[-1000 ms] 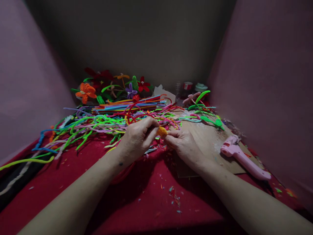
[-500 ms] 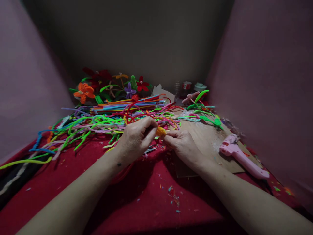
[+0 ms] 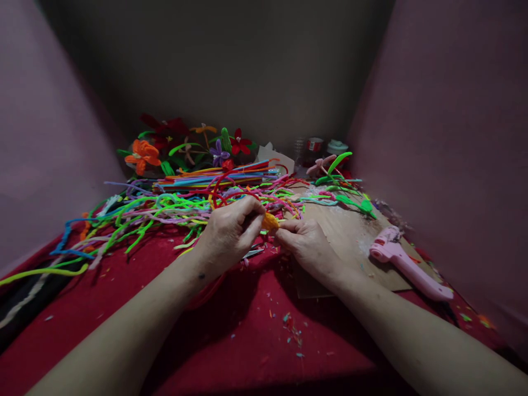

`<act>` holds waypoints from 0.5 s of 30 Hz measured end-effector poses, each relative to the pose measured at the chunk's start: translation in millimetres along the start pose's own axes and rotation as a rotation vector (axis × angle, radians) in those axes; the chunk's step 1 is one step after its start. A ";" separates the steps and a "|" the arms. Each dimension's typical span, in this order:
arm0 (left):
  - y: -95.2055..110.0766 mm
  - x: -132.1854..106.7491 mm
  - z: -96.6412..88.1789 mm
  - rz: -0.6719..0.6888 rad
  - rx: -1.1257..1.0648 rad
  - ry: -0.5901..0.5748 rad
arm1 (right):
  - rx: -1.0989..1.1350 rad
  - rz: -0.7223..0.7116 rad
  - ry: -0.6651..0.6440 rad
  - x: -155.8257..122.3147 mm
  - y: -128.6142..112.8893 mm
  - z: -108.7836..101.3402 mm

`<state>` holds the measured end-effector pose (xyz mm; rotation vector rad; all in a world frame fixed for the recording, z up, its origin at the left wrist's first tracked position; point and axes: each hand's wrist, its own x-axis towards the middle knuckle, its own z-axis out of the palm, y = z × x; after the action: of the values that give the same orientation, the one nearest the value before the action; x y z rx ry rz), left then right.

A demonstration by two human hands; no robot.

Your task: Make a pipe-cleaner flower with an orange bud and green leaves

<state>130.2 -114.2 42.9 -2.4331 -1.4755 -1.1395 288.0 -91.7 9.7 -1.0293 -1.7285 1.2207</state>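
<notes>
Between my two hands is a small yellow-orange fuzzy piece point(image 3: 270, 221), which looks like bent pipe cleaner. My left hand point(image 3: 235, 228) pinches its left end with thumb and fingers. At its right end, my right hand point(image 3: 305, 242) grips the tip between thumb and forefinger. Red pipe cleaner loops point(image 3: 217, 190) arch up just beyond my left hand; whether they join the yellow piece is hidden. Part of a metal blade point(image 3: 253, 253), perhaps of scissors, shows on the red cloth point(image 3: 264, 324) below the hands.
Loose pipe cleaners point(image 3: 165, 206) spread across the left, with a straight bundle point(image 3: 218, 177) behind. Pipe cleaner flowers point(image 3: 143, 156) stand at the back left. A pink glue gun point(image 3: 412, 264) lies at the right edge of a cardboard sheet point(image 3: 350, 236). Jars point(image 3: 337, 146) stand at the back.
Hardly anything differs. Both hands keep their pinch on the yellow piece, which has tilted or shifted very slightly.
</notes>
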 end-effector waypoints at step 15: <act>1.8 -1.1 0.4 -0.045 -0.058 0.003 | -0.075 -0.063 0.033 0.0 -0.2 0.4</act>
<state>131.5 -115.8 42.5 -2.4469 -1.5243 -1.2103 287.6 -91.8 9.8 -1.0253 -1.7792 1.1005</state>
